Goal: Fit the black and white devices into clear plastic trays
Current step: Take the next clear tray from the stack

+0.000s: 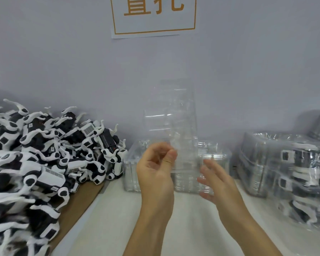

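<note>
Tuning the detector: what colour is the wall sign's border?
Orange, on the white wall sign; head view shows it.

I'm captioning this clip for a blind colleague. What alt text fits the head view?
A person's left hand pinches a clear plastic tray and holds it upright above a stack of empty trays, while the open right hand hovers beside its lower edge. A heap of black and white devices lies to the left, and filled trays sit stacked on the right.
</note>
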`<state>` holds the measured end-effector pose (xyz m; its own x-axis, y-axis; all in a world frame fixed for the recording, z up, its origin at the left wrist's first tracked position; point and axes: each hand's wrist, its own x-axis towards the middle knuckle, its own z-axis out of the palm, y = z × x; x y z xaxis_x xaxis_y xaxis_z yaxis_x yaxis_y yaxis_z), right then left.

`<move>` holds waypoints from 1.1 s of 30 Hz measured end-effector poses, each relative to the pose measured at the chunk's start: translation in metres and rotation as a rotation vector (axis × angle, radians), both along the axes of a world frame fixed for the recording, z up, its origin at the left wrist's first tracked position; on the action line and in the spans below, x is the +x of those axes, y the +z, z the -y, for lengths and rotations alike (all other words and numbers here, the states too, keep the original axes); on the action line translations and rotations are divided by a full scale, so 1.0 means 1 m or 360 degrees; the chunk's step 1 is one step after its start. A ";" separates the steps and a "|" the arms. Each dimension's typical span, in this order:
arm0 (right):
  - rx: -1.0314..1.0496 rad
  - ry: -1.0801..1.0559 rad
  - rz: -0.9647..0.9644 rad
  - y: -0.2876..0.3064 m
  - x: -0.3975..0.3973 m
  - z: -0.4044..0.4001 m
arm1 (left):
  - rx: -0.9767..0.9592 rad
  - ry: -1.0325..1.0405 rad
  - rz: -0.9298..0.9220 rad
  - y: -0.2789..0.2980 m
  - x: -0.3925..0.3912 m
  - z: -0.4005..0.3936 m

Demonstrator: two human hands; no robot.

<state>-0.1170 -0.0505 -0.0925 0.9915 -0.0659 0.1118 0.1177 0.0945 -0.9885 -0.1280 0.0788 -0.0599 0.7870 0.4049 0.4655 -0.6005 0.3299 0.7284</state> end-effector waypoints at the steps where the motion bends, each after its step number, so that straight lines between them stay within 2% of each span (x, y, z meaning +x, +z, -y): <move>1: 0.0144 0.0040 -0.0081 0.000 0.000 -0.003 | -0.0158 -0.0146 -0.0009 -0.001 0.001 -0.002; 3: 0.0540 0.0177 -0.0227 0.000 -0.001 -0.006 | -0.0381 -0.0394 0.0016 -0.004 0.003 -0.006; 5: 0.0888 0.0395 -0.0284 0.005 -0.007 -0.006 | -0.0464 -0.0538 0.0052 -0.008 0.003 -0.009; 7: 0.1072 0.0554 -0.0235 0.010 -0.011 -0.005 | -0.0526 -0.0654 0.0041 -0.013 0.004 -0.010; 10: 0.1058 0.0541 -0.0151 0.013 -0.012 -0.004 | -0.0584 -0.0802 -0.0056 -0.020 0.004 -0.010; 14: 0.0925 0.0353 -0.0107 0.011 -0.006 0.002 | -0.0678 -0.0884 -0.0223 -0.023 0.003 -0.015; 18: 0.0683 0.0224 -0.0024 0.008 0.001 0.014 | -0.0851 -0.0602 -0.0386 -0.022 0.006 -0.035; 21: 0.0486 0.0199 -0.0009 0.005 0.004 0.023 | -0.0572 -0.0351 -0.0506 -0.025 0.010 -0.053; 27: 0.0301 0.0249 -0.0014 0.002 0.004 0.027 | 0.0146 -0.0139 -0.0724 -0.028 0.012 -0.066; 33: 0.0035 0.0177 -0.0060 0.002 0.002 0.028 | 0.0360 -0.0013 -0.1011 -0.035 0.017 -0.078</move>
<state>-0.1147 -0.0784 -0.0901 0.9963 0.0425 0.0741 0.0682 0.1265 -0.9896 -0.1113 0.1564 -0.0946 0.9385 0.3448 -0.0163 -0.0306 0.1303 0.9910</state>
